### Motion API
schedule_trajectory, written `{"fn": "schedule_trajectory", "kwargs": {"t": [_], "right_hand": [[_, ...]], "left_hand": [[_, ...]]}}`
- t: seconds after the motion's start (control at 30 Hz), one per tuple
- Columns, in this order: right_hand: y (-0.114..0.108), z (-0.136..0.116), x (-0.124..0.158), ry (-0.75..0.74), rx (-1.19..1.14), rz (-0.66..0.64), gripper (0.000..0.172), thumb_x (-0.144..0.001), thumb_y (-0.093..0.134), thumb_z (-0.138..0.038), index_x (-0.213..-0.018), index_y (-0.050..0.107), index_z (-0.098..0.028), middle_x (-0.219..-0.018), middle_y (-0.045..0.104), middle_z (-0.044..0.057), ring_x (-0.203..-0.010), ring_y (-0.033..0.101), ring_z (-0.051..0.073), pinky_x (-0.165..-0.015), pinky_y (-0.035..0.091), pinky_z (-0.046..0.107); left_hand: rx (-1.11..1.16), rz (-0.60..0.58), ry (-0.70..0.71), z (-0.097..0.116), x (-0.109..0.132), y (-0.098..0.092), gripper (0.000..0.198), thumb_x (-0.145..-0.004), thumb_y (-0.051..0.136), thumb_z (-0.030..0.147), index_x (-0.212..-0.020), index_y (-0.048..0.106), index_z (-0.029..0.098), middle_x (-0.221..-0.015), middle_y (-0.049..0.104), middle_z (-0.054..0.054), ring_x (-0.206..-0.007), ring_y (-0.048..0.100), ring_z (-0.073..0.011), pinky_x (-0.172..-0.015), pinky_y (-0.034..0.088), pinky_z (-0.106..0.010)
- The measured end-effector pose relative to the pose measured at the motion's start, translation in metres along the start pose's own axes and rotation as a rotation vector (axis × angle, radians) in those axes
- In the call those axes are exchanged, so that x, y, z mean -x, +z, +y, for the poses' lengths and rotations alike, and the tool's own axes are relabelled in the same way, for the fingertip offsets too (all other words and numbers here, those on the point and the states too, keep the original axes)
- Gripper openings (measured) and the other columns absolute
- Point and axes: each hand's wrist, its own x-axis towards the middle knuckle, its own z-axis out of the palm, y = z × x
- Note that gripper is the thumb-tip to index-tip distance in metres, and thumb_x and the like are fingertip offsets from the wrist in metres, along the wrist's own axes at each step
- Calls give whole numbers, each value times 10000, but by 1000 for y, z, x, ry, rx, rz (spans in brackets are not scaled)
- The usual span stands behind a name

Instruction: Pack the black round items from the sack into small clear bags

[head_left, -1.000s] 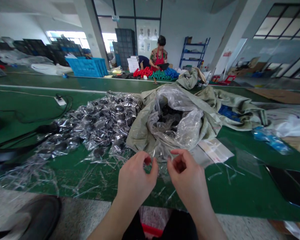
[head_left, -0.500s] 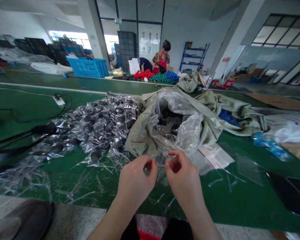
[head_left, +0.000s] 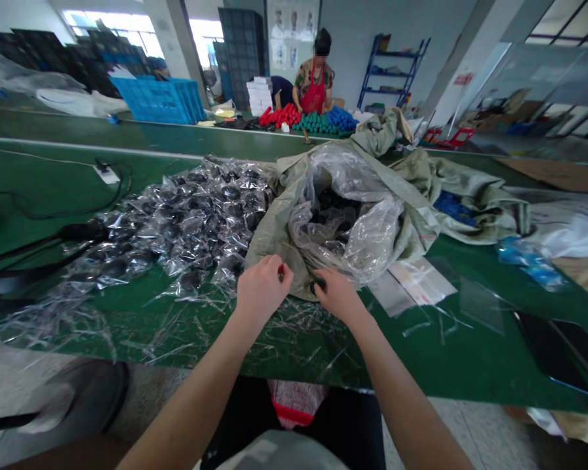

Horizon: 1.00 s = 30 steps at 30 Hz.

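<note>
My left hand [head_left: 263, 285] is closed, thumb against curled fingers, in front of the woven sack [head_left: 274, 245]. Whatever it may pinch is hidden. A small dark round piece [head_left: 317, 285] shows at the fingertips of my right hand [head_left: 339, 295], which is closed on it. Behind the hands, the sack lies open with a clear plastic liner [head_left: 372, 245] and black pieces [head_left: 336, 212] inside. To the left spreads a pile of black pieces wrapped in clear film [head_left: 191, 225]. Thin plastic strips [head_left: 298, 326] are scattered under my hands.
On the right lie flat plastic bags [head_left: 421, 281], a phone-like black slab [head_left: 551, 349] and a blue plastic wrapper [head_left: 532, 261]. Black straps [head_left: 39, 254] lie at left. Across the table a person in a red apron [head_left: 314, 91] stands behind red, green and blue rolls [head_left: 316, 122].
Both hands have moved forward toward the sack and slightly apart. The dark round piece now shows at my right fingertips. The view has tipped downward.
</note>
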Motion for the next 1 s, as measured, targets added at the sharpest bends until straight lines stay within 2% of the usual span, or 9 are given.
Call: {"fn": "schedule_trajectory", "kwargs": {"t": [0.13, 0.27, 0.33, 0.43, 0.53, 0.6, 0.7, 0.83, 1.0], "right_hand": [[14, 10, -7, -72, 261, -206, 313, -797, 550, -98, -1088, 657, -141, -1048, 654, 155, -988, 619, 255, -895, 474, 356], [2, 13, 2, -63, 182, -135, 251, -745, 603, -121, -985, 672, -147, -1025, 617, 142, -927, 616, 246, -859, 493, 360], [-11, 12, 10, 2, -1, 54, 238, -726, 648, -171, -963, 657, -157, -1004, 615, 123, -880, 614, 236, -840, 506, 378], [-31, -1, 23, 151, -557, 350, 263, -754, 674, -313, -976, 601, -193, -892, 641, 54, -755, 626, 199, -724, 540, 362], [-40, -27, 31, 220, -1155, 364, 253, -814, 610, -419, -949, 565, -210, -853, 669, 22, -706, 658, 179, -640, 559, 331], [-36, -41, 32, 230, -1311, 335, 274, -781, 662, -414, -938, 568, -210, -890, 690, 22, -776, 682, 189, -672, 583, 337], [-23, -43, 30, 275, -1312, 393, 309, -741, 720, -381, -944, 560, -212, -919, 704, 26, -880, 692, 201, -760, 601, 355], [-9, -24, 33, 305, -1151, 449, 318, -783, 693, -354, -1011, 522, -212, -967, 701, 52, -924, 699, 202, -858, 582, 386], [-10, -16, 41, 229, -851, 399, 303, -760, 710, -300, -969, 512, -206, -1008, 703, 85, -933, 701, 213, -880, 569, 395]], "left_hand": [[-6, -31, -8, 1, 1, 4, 216, -905, 455, 283, -761, 588, 190, -750, 637, -35, -648, 590, -171, -572, 351, -270], [12, -34, 0, 4, 0, 4, 205, -902, 462, 274, -766, 590, 189, -785, 635, -39, -669, 597, -175, -579, 372, -277], [31, -37, 40, 6, -2, 4, 194, -899, 467, 265, -771, 590, 185, -822, 630, -45, -686, 599, -170, -594, 393, -275], [71, -71, 146, 13, -6, 7, 191, -900, 468, 249, -785, 599, 174, -873, 620, -60, -732, 606, -170, -648, 435, -276], [112, -135, 246, 23, -9, 10, 171, -893, 479, 229, -815, 619, 169, -888, 620, -64, -780, 617, -179, -701, 460, -285], [147, -180, 296, 29, -10, 12, 124, -872, 518, 219, -863, 632, 172, -908, 628, -62, -807, 626, -186, -715, 468, -287], [184, -222, 314, 34, -9, 14, 101, -852, 548, 196, -902, 632, 171, -935, 636, -63, -824, 633, -192, -719, 476, -289], [229, -223, 267, 33, -7, 17, 161, -916, 463, 205, -854, 606, 166, -916, 628, -70, -779, 622, -176, -714, 479, -286], [322, -205, 254, 28, -8, 21, 185, -944, 427, 220, -850, 580, 173, -905, 612, -64, -777, 609, -161, -730, 474, -274]]}}
